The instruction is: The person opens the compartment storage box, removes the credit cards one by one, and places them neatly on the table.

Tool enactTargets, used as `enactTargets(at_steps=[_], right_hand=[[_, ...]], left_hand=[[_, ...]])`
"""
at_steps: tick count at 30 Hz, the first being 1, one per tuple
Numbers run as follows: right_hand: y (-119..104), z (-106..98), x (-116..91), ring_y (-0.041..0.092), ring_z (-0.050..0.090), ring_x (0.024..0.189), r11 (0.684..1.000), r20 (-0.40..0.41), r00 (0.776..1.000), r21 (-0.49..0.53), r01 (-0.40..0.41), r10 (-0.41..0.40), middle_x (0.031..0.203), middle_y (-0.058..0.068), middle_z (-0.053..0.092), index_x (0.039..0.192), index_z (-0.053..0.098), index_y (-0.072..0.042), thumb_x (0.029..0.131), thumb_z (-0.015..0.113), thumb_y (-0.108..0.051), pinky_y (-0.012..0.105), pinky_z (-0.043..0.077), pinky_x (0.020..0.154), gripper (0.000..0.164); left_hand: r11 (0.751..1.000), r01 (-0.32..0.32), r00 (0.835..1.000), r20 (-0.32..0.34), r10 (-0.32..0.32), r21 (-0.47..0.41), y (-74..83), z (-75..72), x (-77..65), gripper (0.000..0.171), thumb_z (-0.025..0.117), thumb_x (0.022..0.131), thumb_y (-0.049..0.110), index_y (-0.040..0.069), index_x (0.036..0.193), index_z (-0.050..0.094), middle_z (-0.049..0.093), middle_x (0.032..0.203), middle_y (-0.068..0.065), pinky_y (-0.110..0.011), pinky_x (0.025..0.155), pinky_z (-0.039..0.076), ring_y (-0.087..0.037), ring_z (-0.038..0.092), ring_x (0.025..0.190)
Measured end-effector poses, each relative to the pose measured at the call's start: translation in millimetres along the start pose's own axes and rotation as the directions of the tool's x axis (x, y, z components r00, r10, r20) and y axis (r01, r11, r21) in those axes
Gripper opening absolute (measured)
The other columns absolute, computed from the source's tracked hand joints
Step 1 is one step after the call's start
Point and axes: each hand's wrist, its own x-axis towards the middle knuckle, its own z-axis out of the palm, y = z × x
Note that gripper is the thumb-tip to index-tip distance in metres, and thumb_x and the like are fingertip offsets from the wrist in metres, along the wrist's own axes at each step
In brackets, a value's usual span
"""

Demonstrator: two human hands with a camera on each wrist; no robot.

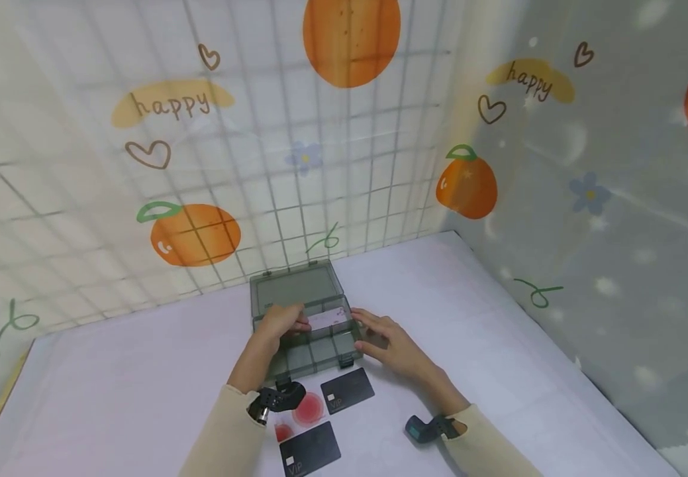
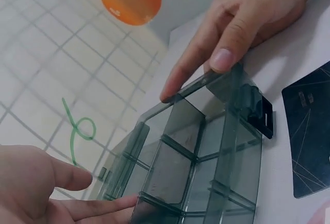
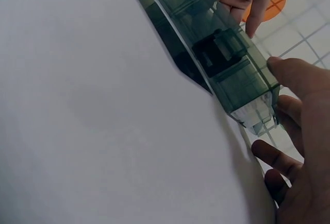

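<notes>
A translucent grey-green compartment box [image 1: 296, 358] lies on the white table, its hinged lid [image 1: 296, 289] folded back toward the wall. My left hand [image 1: 281, 324] reaches over the box's left part. In the left wrist view the left fingers [image 2: 111, 207] are straight and dip to a compartment edge, with the thumb apart. A pale strip with pink marks [image 1: 328, 318] shows in the rear compartment beside those fingertips. At the right end, my right hand [image 1: 397, 344] touches the box's side, thumb and forefinger spread along its upper edge.
In front of the box lie a black VIP card [image 1: 347, 391], another black VIP card [image 1: 310, 450] and a white sheet with red circles [image 1: 308, 409]. A printed curtain [image 1: 355, 132] hangs behind the table. Each wrist wears a dark camera strap.
</notes>
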Motion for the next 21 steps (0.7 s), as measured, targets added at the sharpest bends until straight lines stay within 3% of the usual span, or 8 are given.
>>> enactTargets(at_steps=[8,14,21], right_hand=[[-0.5,-0.9,-0.7,0.018,0.050,0.122,1.000,-0.009,1.000,0.000,-0.014,0.014,0.159,-0.011,0.035,0.153,0.044,-0.022,0.097,0.065,-0.042,0.055,0.039,0.103,0.063],[-0.1,2.1,-0.4,0.020,0.049,0.124,1.000,0.004,1.000,0.028,-0.008,0.008,0.159,-0.003,0.036,0.153,0.044,-0.021,0.097,0.065,-0.043,0.056,0.039,0.103,0.063],[0.2,0.6,-0.2,0.021,0.048,0.126,1.000,-0.001,1.000,0.018,-0.023,0.023,0.159,-0.003,0.037,0.153,0.044,-0.022,0.097,0.065,-0.044,0.056,0.037,0.105,0.064]], left_hand=[[0.995,0.073,0.995,0.070,-0.069,-0.061,1.9,-5.3,4.3,0.046,0.043,0.106,0.025,-0.013,0.121,0.064,0.073,0.109,-0.018,-0.039,0.090,0.051,-0.025,0.071,0.100],[0.991,0.112,0.991,0.083,-0.106,-0.067,2.3,-7.6,5.3,0.049,0.041,0.106,0.026,-0.014,0.131,0.055,0.069,0.118,-0.022,-0.039,0.094,0.051,-0.028,0.068,0.108],[0.986,0.132,0.985,0.123,-0.119,-0.100,4.6,-9.5,8.8,0.051,0.039,0.106,0.028,-0.015,0.125,0.059,0.071,0.111,-0.021,-0.029,0.076,0.052,-0.018,0.072,0.087]])
